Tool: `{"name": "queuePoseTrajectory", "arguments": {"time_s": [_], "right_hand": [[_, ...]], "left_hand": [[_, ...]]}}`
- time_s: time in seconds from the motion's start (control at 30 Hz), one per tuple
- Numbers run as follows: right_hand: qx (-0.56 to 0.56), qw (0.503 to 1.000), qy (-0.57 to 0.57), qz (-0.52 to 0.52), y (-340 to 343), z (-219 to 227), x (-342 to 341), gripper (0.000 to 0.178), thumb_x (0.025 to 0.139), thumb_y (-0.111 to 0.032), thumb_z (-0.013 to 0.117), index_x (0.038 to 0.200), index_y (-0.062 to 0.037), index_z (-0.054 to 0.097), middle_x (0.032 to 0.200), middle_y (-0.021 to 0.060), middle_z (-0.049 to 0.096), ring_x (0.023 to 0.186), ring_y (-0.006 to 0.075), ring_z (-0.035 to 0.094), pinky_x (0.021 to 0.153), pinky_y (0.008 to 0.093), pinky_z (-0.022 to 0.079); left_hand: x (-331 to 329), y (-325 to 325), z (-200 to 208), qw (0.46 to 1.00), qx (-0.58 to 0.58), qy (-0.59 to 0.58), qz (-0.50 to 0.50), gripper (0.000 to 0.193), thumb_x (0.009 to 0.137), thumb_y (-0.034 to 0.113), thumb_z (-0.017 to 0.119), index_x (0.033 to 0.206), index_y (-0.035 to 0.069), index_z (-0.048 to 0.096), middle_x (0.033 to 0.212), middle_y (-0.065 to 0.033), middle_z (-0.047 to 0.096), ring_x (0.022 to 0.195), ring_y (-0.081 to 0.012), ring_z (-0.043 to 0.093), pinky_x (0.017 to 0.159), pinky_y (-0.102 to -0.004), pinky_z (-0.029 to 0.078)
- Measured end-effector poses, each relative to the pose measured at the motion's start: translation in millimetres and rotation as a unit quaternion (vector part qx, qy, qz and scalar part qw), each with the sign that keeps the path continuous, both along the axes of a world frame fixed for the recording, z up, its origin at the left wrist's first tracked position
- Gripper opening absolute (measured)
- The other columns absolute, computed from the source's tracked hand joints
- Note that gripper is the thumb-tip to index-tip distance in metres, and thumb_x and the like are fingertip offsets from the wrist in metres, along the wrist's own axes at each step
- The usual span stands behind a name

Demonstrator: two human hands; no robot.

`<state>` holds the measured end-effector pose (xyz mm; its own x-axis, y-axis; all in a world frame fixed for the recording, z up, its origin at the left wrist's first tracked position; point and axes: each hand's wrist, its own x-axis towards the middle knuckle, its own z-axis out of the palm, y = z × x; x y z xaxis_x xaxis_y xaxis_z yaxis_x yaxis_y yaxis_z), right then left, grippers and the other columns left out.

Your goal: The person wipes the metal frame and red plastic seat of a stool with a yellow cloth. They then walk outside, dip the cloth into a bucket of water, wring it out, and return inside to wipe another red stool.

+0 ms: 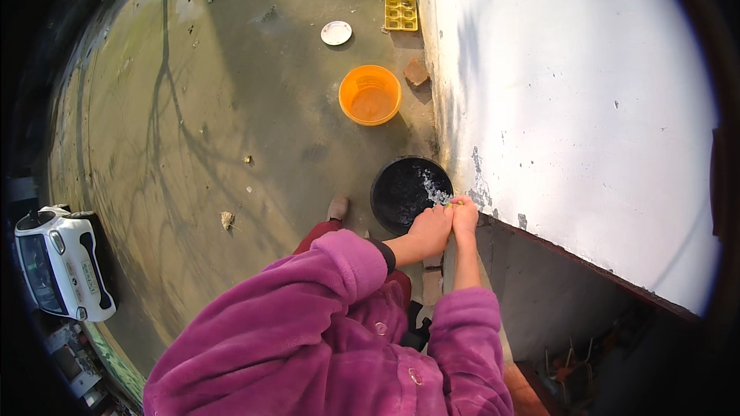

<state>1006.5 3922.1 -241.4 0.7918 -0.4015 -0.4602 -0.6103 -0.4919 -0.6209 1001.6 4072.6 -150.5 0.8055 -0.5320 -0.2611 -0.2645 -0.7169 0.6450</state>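
My left hand and my right hand are close together over the right rim of a black tub. Both sets of fingers are closed around a small yellow-green thing, mostly covered by them and too small to name. Splashing water shows in the tub just beyond my fingertips. Where the water comes from is hidden by my hands. Purple fleece sleeves cover my forearms, with a dark band at the left wrist.
An orange bucket stands beyond the tub, beside a brick piece. Farther off lie a white plate and a yellow compartment tray. A white wall rises at the right. A white car is at the far left.
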Motion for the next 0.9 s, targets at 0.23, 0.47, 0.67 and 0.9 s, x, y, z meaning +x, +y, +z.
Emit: {"name": "queuePoseTrajectory", "arguments": {"time_s": [0.23, 0.47, 0.67, 0.9], "right_hand": [[0.364, 0.916, -0.081, -0.149, -8, 80, 4, 0.053, 0.101, -0.047, 0.05, 0.142, -0.013, 0.048, 0.116, 0.0127, 0.062, 0.099, 0.0206, 0.062, 0.088, 0.0379, 0.05], [0.664, 0.663, -0.291, -0.186, 14, 137, -5, 0.059, 0.095, -0.053, 0.055, 0.141, -0.0173, 0.048, 0.129, 0.0185, 0.058, 0.116, 0.0344, 0.057, 0.1, 0.0472, 0.047], [0.699, 0.602, -0.357, -0.149, 36, 154, -12, 0.041, 0.094, -0.046, 0.062, 0.12, -0.0137, 0.061, 0.118, 0.0138, 0.063, 0.102, 0.0296, 0.063, 0.091, 0.0448, 0.053], [0.617, 0.725, -0.237, -0.196, 24, 196, 0, 0.032, 0.096, -0.042, 0.062, 0.085, -0.0131, 0.058, 0.075, 0.0081, 0.062, 0.065, 0.0198, 0.061, 0.063, 0.0342, 0.054]], "left_hand": [[57, 20, 28, 0.887, -0.191, 0.419, 0.037, 0.04, 0.082, 0.038, 0.064, 0.102, 0.004, 0.063, 0.085, -0.0128, 0.067, 0.063, -0.022, 0.061, 0.053, -0.0344, 0.049], [53, 33, 79, 0.352, -0.38, 0.843, 0.144, 0.043, 0.091, 0.042, 0.054, 0.116, 0.006, 0.055, 0.092, -0.0118, 0.056, 0.061, -0.0112, 0.049, 0.044, -0.0174, 0.038], [48, 28, 114, 0.384, -0.489, 0.764, 0.174, 0.04, 0.096, 0.04, 0.055, 0.117, 0.006, 0.06, 0.097, -0.0161, 0.061, 0.071, -0.0199, 0.06, 0.054, -0.0222, 0.052], [31, 12, 133, 0.566, -0.464, 0.674, 0.098, 0.025, 0.092, 0.031, 0.07, 0.099, 0.009, 0.06, 0.082, -0.0067, 0.06, 0.067, -0.015, 0.056, 0.05, -0.0237, 0.04]]}}
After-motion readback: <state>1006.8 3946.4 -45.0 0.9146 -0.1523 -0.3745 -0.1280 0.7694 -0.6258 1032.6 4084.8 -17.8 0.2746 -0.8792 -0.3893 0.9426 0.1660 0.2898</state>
